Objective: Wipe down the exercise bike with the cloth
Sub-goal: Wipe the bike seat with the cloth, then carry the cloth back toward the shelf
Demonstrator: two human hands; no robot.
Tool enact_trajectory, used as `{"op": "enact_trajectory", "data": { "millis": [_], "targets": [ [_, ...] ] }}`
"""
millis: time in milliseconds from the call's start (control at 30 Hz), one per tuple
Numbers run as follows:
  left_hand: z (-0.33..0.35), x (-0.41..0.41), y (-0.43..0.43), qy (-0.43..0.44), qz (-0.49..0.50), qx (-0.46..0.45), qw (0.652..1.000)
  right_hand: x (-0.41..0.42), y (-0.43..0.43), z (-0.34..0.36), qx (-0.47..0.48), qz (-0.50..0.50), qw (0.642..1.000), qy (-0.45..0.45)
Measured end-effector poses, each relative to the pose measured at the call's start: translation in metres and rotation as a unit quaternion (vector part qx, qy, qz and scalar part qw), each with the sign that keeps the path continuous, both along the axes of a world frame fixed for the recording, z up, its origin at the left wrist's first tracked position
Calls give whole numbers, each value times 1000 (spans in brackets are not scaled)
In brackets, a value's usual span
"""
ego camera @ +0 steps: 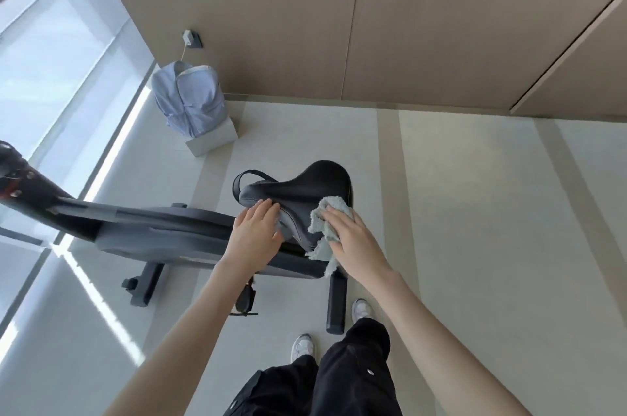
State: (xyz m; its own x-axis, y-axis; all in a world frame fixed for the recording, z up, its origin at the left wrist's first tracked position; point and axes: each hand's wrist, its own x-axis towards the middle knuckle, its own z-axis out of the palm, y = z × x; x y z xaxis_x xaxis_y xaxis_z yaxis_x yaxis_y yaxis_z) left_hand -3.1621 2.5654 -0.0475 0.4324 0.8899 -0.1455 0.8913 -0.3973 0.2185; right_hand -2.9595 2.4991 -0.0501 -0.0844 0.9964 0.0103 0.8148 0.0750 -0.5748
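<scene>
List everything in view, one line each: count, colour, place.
exercise bike: one, dark grey, on the floor, centre-left
saddle: one, black, atop the bike, centre
cloth: one, pale grey-green, on the saddle's near edge
backpack: one, light blue, on a block by the wall
block: one, pale grey, on the floor under the backpack
shoes: two, white, bottom centre
trousers: one pair, black, bottom edge
left grip: one, bare, rests on the saddle's narrow end
right grip: one, bare, presses the cloth onto the saddle
</scene>
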Motion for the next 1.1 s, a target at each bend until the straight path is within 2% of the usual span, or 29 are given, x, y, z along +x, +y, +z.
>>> {"op": "enact_trajectory", "data": {
  "millis": [67,167,267,400,533,700,800,967,1100],
  "targets": [
    [15,1,-1,-27,-24,43,998,13,-13,20,23,-31,999,23],
    [48,26,-9,-82,-110,105,985,35,-41,56,63,-84,994,31],
    [86,71,-20,-126,-207,144,959,61,-71,90,111,-155,982,15],
    [127,139,-46,-192,-320,152,915,98,-124,128,174,-277,944,-35],
    [148,208,-84,-250,-423,150,858,136,-188,153,184,-400,894,-83],
    [152,298,-150,-275,-529,137,791,179,-286,167,186,-533,814,-136],
    [149,352,-203,-280,-582,123,754,201,-350,172,164,-614,761,-129],
    [139,428,-305,-285,-646,83,703,236,-455,166,129,-721,678,-64],
    [140,477,-380,-294,-685,58,664,262,-523,163,117,-757,639,-71]
  ]
}}
